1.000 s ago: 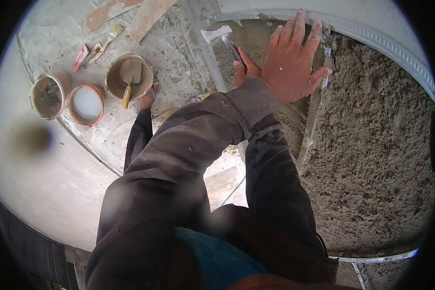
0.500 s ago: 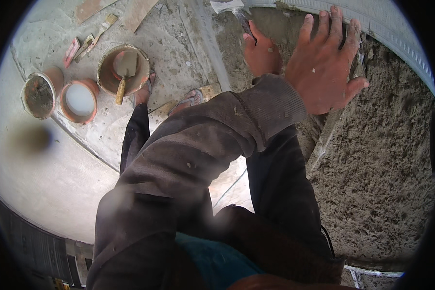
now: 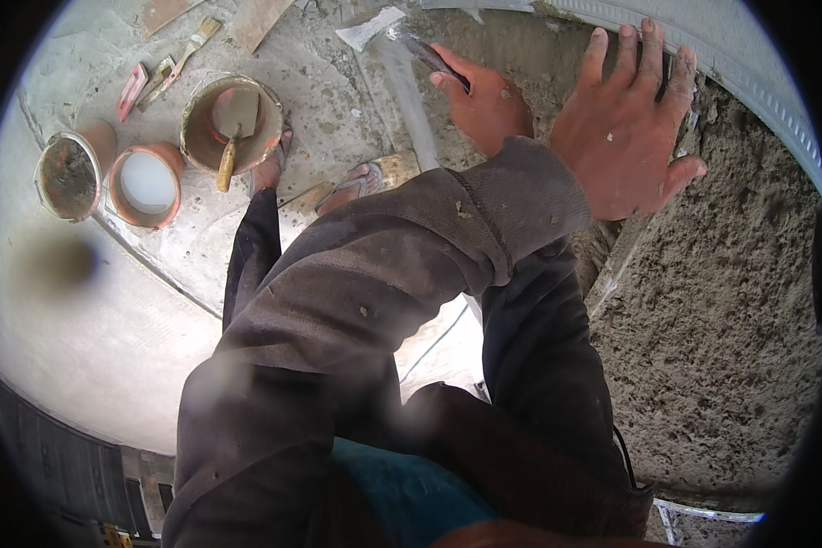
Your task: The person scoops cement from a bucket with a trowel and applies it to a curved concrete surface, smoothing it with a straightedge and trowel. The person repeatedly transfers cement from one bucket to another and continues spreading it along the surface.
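Observation:
My left hand (image 3: 626, 132) lies palm down with its fingers spread, across the border between a smooth grey cement face and a rough one (image 3: 721, 292). Its fingertips reach a pale curved strip with a perforated edge (image 3: 749, 82). Left of it, partly under the crossing left sleeve, my right hand (image 3: 486, 105) is closed round the dark handle of a putty knife (image 3: 372, 28). The knife's wide, pale-smeared blade points up and left, at the left end of the smooth cement band beside a whitish strip (image 3: 406, 100).
A bucket (image 3: 192, 137) with a wooden-handled trowel (image 3: 238, 119) across it stands by my sandalled foot. Left of it are a pot of whitish liquid (image 3: 147, 183) and a bucket of grey mix (image 3: 68, 175). Brushes (image 3: 192, 50) and a red-handled tool (image 3: 131, 91) lie behind.
My right hand has moved the putty knife left, its blade now past the smooth band's left edge. My left hand has shifted slightly right, still spread.

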Demonstrator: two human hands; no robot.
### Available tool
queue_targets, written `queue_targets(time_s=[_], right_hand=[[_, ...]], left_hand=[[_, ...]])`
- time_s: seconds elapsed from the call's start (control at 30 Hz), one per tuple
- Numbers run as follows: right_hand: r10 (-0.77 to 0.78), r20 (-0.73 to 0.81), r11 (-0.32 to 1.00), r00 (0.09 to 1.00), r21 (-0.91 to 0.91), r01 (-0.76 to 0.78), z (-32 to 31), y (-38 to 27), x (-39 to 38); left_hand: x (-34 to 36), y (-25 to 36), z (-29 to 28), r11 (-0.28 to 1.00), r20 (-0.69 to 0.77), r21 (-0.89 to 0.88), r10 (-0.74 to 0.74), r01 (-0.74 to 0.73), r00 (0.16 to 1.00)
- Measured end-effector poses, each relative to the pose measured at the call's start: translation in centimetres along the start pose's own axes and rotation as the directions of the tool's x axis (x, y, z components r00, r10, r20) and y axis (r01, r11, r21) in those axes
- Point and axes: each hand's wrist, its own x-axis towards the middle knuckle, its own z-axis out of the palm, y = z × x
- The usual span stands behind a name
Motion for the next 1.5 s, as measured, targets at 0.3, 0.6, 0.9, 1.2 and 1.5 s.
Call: queue_targets(time_s=[0.3, 0.6, 0.9, 1.2, 1.5], right_hand=[[0.071, -0.087, 0.997, 0.994, 0.006, -0.071, 1.0, 3.1, 0.5], [-0.047, -0.295, 0.999, 0.954, 0.000, 0.049, 2.0, 3.9, 1.3], [-0.009, -0.224, 1.000, 0.975, 0.015, 0.013, 0.7, 2.8, 1.3], [0.124, -0.200, 0.992, 0.972, 0.037, -0.119, 0.8, 3.6, 2.1], [0.192, -0.129, 0.979, 0.973, 0.091, -0.182, 1.4, 4.7, 1.4]], left_hand=[[-0.1, 0.4, -0.5, 1.000, 0.024, 0.006, -0.010, 0.010, 1.000], [0.0, 0.2, -0.8, 1.000, 0.000, 0.025, 0.006, -0.006, 1.000], [0.0, 0.3, -0.7, 0.997, 0.004, 0.080, 0.016, -0.016, 1.000], [0.2, 0.1, -0.6, 0.999, -0.003, 0.040, 0.010, -0.010, 1.000], [-0.2, 0.3, -1.6, 1.000, 0.074, -0.022, 0.019, -0.017, 0.997]])
